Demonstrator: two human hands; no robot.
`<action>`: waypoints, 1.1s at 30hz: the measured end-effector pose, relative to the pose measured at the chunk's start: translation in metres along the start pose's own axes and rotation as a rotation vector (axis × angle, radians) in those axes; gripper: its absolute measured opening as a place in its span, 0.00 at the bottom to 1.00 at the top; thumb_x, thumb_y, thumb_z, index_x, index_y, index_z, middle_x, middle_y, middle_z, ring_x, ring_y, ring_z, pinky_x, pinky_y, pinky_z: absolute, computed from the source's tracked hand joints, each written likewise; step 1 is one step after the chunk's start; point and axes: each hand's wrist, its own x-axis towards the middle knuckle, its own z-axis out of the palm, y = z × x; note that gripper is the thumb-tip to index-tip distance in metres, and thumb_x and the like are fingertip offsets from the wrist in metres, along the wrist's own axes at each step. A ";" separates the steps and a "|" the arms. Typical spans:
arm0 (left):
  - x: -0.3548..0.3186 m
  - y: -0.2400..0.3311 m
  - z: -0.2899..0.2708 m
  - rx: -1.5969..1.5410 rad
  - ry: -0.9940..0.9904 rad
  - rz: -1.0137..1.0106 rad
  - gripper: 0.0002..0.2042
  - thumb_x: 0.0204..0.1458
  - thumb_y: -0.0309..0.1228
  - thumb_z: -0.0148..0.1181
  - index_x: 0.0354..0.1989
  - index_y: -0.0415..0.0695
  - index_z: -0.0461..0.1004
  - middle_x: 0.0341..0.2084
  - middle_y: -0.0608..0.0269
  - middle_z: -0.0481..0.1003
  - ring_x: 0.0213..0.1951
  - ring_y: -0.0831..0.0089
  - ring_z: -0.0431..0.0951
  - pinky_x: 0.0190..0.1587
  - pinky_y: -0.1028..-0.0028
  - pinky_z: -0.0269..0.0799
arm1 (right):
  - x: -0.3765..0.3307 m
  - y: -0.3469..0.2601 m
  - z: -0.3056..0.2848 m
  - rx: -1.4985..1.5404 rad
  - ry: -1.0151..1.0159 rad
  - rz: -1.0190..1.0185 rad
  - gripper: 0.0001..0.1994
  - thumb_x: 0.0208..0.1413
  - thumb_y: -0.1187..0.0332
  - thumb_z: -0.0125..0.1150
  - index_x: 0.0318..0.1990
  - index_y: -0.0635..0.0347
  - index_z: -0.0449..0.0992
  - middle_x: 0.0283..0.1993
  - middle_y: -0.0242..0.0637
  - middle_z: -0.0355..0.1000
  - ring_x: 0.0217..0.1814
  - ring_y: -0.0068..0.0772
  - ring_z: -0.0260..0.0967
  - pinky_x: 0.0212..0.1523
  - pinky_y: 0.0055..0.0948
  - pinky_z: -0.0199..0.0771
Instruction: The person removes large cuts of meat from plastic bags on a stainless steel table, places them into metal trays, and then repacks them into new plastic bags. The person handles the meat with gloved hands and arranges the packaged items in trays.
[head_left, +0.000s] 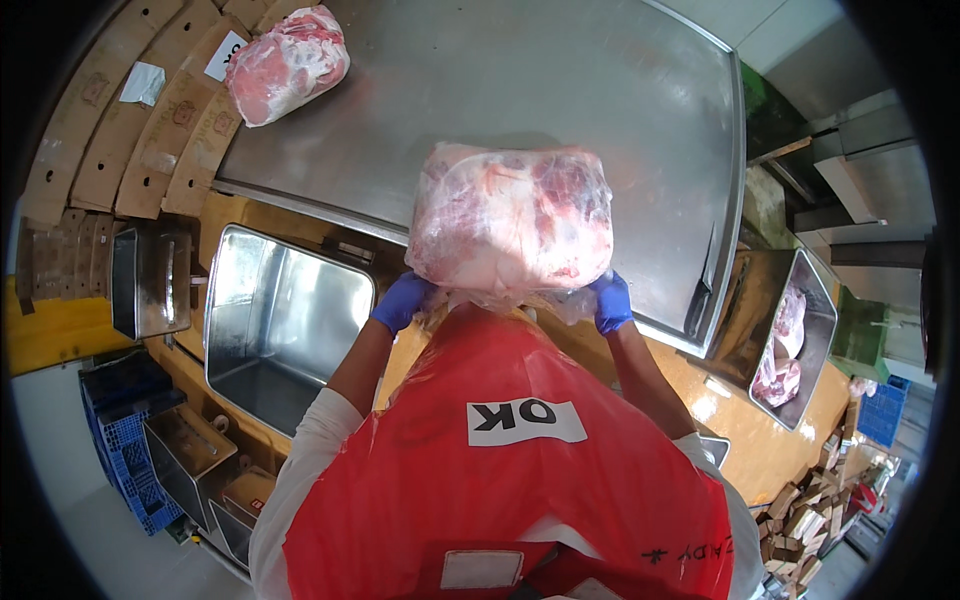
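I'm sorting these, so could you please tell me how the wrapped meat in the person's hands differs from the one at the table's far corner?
The held meat block is lifted by both gloved hands and looks larger; the far meat block lies untouched on the steel table. The held one shows darker red patches; the far one is paler pink. Both are plastic-wrapped.

We see a plastic-wrapped pink meat package (pixel 510 220) over the steel bench's (pixel 520 80) near edge, a second wrapped one (pixel 288 65) at its far-left corner, white labels (pixel 225 55) on brown flattened cartons (pixel 150 120) left of the bench.
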 end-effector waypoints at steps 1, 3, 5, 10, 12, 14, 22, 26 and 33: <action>-0.005 0.009 0.007 -0.107 -0.028 -0.020 0.18 0.60 0.37 0.58 0.56 0.42 0.76 0.46 0.61 0.80 0.46 0.71 0.79 0.47 0.70 0.75 | 0.001 -0.017 0.018 0.221 -0.079 0.117 0.17 0.65 0.62 0.55 0.57 0.60 0.74 0.54 0.40 0.77 0.53 0.43 0.75 0.54 0.46 0.76; -0.009 0.014 0.015 -0.242 -0.048 -0.009 0.18 0.60 0.36 0.58 0.55 0.41 0.76 0.43 0.63 0.80 0.44 0.72 0.79 0.44 0.72 0.75 | 0.006 -0.036 0.042 0.661 -0.238 0.348 0.19 0.68 0.58 0.50 0.57 0.61 0.72 0.55 0.41 0.75 0.55 0.38 0.73 0.55 0.42 0.76; -0.013 0.016 0.020 -0.296 -0.031 0.054 0.17 0.60 0.35 0.58 0.54 0.40 0.77 0.40 0.65 0.80 0.41 0.74 0.79 0.42 0.73 0.75 | 0.014 -0.024 0.047 0.744 -0.289 0.313 0.18 0.69 0.62 0.49 0.60 0.60 0.70 0.56 0.41 0.74 0.55 0.39 0.73 0.57 0.42 0.76; -0.023 -0.007 -0.020 0.011 0.116 0.097 0.14 0.61 0.32 0.56 0.49 0.36 0.78 0.41 0.61 0.80 0.42 0.72 0.79 0.46 0.73 0.74 | 0.011 0.004 0.037 0.353 -0.101 0.316 0.15 0.69 0.60 0.48 0.54 0.58 0.74 0.48 0.38 0.77 0.44 0.41 0.74 0.47 0.40 0.77; -0.026 -0.014 -0.020 0.028 0.201 0.216 0.12 0.60 0.29 0.55 0.44 0.34 0.79 0.40 0.59 0.80 0.41 0.71 0.80 0.48 0.73 0.74 | -0.007 0.003 0.022 -0.332 -0.093 0.215 0.16 0.70 0.58 0.47 0.47 0.59 0.77 0.42 0.39 0.79 0.37 0.41 0.74 0.41 0.39 0.75; -0.026 -0.015 -0.012 -0.205 0.146 0.139 0.11 0.61 0.29 0.55 0.41 0.34 0.80 0.38 0.59 0.80 0.40 0.72 0.79 0.48 0.73 0.74 | -0.015 0.004 0.019 -0.736 -0.030 -0.117 0.20 0.70 0.56 0.45 0.39 0.62 0.78 0.35 0.42 0.78 0.32 0.40 0.71 0.37 0.39 0.73; -0.022 -0.018 0.015 -0.715 0.054 0.050 0.08 0.63 0.28 0.52 0.45 0.37 0.75 0.36 0.63 0.77 0.39 0.73 0.77 0.45 0.73 0.74 | -0.035 -0.003 0.021 -0.535 -0.111 -0.075 0.14 0.62 0.59 0.52 0.35 0.61 0.78 0.32 0.40 0.77 0.30 0.36 0.72 0.34 0.33 0.72; -0.012 -0.034 0.027 -0.357 0.069 0.123 0.10 0.63 0.27 0.51 0.48 0.37 0.75 0.40 0.64 0.77 0.40 0.75 0.77 0.47 0.72 0.75 | -0.051 -0.025 0.018 -0.057 -0.201 0.218 0.11 0.61 0.63 0.53 0.35 0.59 0.78 0.30 0.33 0.73 0.30 0.28 0.70 0.30 0.28 0.69; -0.023 0.000 0.027 -0.218 0.014 0.072 0.10 0.61 0.30 0.53 0.43 0.38 0.77 0.36 0.66 0.77 0.36 0.76 0.75 0.41 0.74 0.73 | -0.019 -0.011 0.030 -1.220 -0.169 -0.464 0.08 0.56 0.70 0.54 0.36 0.60 0.81 0.38 0.49 0.78 0.39 0.53 0.77 0.40 0.44 0.78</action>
